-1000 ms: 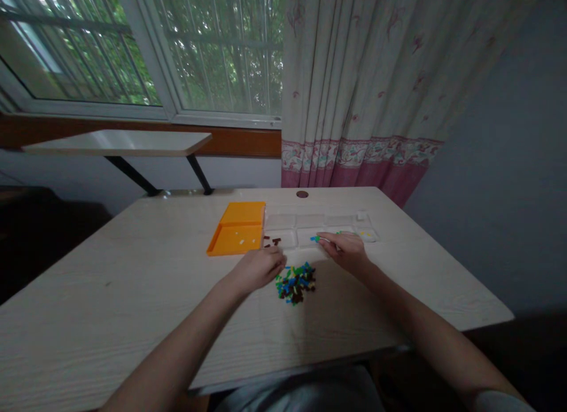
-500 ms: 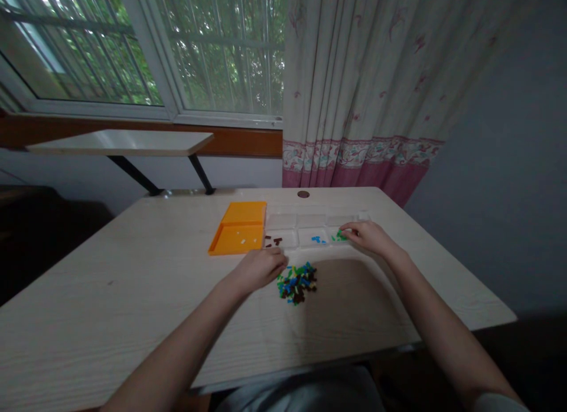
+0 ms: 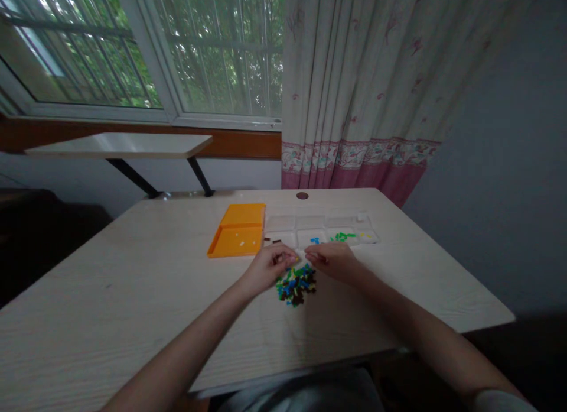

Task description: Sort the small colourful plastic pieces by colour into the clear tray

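Observation:
A small heap of mixed green, blue, yellow and brown pieces (image 3: 296, 285) lies on the pale wooden table (image 3: 133, 294). My left hand (image 3: 268, 266) sits at the heap's upper left with its fingers pinched; what they hold is too small to name. My right hand (image 3: 333, 261) rests at the heap's upper right, fingers curled together over the pieces, fingertips almost meeting those of the left hand. Just behind both hands stands a clear compartment tray (image 3: 283, 223) with brown, blue, green and yellow pieces sorted in its front cells.
An orange lid (image 3: 239, 237) lies open-side up left of the tray, with two tiny white bits in it. A round cable hole (image 3: 302, 195) is at the table's back edge. A shelf on brackets (image 3: 119, 145), a window and a curtain stand behind.
My right hand moved from the blue cell to the green cell on the right, then came back to the heap beside my left hand. My left hand lifted slightly toward the heap's top.

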### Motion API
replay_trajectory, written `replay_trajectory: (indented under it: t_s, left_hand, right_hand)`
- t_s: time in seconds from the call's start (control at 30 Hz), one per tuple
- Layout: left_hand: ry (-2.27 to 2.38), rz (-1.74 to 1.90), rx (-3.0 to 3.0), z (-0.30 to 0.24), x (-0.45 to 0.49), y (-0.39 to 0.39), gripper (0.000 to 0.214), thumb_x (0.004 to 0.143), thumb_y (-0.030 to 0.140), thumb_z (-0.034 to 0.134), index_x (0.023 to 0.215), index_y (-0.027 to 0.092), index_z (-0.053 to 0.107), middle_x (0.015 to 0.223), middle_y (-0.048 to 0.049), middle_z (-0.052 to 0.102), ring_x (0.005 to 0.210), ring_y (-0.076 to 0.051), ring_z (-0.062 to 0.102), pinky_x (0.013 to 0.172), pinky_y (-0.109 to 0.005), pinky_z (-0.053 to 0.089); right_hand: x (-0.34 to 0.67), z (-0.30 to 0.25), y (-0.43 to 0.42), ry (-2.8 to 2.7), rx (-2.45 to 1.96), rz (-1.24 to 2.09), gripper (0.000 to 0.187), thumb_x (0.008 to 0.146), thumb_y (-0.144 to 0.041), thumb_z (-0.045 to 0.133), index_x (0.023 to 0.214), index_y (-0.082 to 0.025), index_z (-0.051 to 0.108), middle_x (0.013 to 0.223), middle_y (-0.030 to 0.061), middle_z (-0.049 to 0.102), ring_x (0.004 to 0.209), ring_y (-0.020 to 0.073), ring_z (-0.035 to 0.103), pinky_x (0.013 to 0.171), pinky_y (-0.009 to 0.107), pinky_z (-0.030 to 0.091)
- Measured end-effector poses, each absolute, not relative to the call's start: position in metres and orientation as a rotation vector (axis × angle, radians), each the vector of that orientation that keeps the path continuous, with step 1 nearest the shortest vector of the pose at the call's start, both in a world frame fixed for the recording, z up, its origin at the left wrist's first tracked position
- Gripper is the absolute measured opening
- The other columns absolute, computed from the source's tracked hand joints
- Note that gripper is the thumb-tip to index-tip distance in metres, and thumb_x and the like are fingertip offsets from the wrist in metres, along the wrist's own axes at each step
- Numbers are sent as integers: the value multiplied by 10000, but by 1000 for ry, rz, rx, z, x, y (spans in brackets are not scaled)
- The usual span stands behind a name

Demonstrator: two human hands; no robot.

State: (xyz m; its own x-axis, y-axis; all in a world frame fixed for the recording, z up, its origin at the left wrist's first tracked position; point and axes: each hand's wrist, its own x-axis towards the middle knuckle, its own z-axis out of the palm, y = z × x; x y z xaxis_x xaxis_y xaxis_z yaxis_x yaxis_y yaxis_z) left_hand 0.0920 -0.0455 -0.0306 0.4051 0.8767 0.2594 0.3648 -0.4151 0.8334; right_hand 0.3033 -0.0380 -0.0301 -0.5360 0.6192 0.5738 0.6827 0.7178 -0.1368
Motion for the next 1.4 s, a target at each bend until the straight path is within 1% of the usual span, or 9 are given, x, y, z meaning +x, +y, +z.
replay_trajectory:
  t_s: [0.1, 0.2, 0.3, 0.53, 0.7, 0.83, 1.03, 1.2, 1.4]
  left_hand:
    - [1017, 956, 1730, -37, 97, -44, 333, 760, 429, 559, 814, 107, 625, 584, 16, 483, 487, -72, 380, 452, -183, 274]
    - [984, 988, 1599, -39, 101, -44, 388, 712, 466, 604, 808, 90, 621, 514, 40, 436, 440, -50, 315, 420, -170, 216]
    - [969, 1015, 1562, -39, 102, -44, 385, 695, 461, 626, 797, 90, 628, 501, 42, 425, 437, -47, 303, 417, -169, 207]
    - [994, 1036, 1609, -37, 100, -45, 326, 687, 410, 651, 760, 92, 646, 457, 72, 323, 419, -37, 247, 404, -168, 165]
    - [1054, 1031, 1692, -34, 98, -46, 297, 676, 384, 664, 766, 102, 646, 509, 52, 388, 451, -44, 294, 418, -159, 210]
    - [1055, 1003, 1756, -32, 98, -47, 288, 677, 380, 664, 758, 105, 640, 538, 47, 407, 457, -43, 294, 417, -155, 216]
    - [1099, 1005, 1847, -28, 95, -46, 243, 699, 346, 633, 768, 113, 636, 592, 22, 471, 489, -57, 345, 442, -159, 267]
    - [1131, 732, 2062, -20, 74, -39, 187, 731, 290, 547, 711, 126, 637, 597, -2, 530, 533, -90, 436, 492, -174, 319]
    - [1195, 531, 2189, -24, 61, -37, 245, 729, 338, 522, 580, 152, 576, 500, 23, 472, 473, -93, 404, 457, -178, 271]
  right_hand:
    - [292, -31, -46, -2323, -968, -106, 187, 840, -316, 499, 869, -246, 671, 643, -25, 681, 541, 81, 580, 552, 182, 362]
    - [289, -30, -48, -2268, -989, -67, 183, 827, -340, 521, 835, -234, 670, 604, -32, 663, 506, 76, 556, 546, 184, 355]
    - [288, -31, -48, -2226, -1011, -28, 200, 819, -365, 530, 790, -222, 666, 586, -35, 652, 490, 73, 540, 547, 182, 359]
    - [283, -31, -50, -2196, -1023, 22, 211, 827, -364, 513, 819, -232, 677, 591, -35, 654, 469, 69, 531, 542, 174, 374]
    - [283, -26, -53, -2220, -997, 76, 245, 839, -371, 488, 810, -226, 684, 575, -29, 652, 453, 68, 521, 521, 168, 368]
    - [284, -25, -53, -2231, -991, 141, 235, 836, -354, 487, 827, -221, 681, 583, -30, 652, 444, 63, 511, 508, 163, 364]
    - [286, -29, -50, -2215, -951, 79, 220, 826, -320, 483, 812, -217, 676, 536, -33, 627, 431, 65, 507, 506, 166, 367]
    - [299, -26, -46, -2064, -894, -90, 225, 828, -312, 476, 772, -213, 669, 465, -35, 587, 416, 72, 504, 509, 173, 379]
    - [311, -16, -42, -1938, -830, -248, 196, 814, -286, 499, 741, -203, 662, 446, -40, 566, 411, 68, 502, 498, 169, 392]
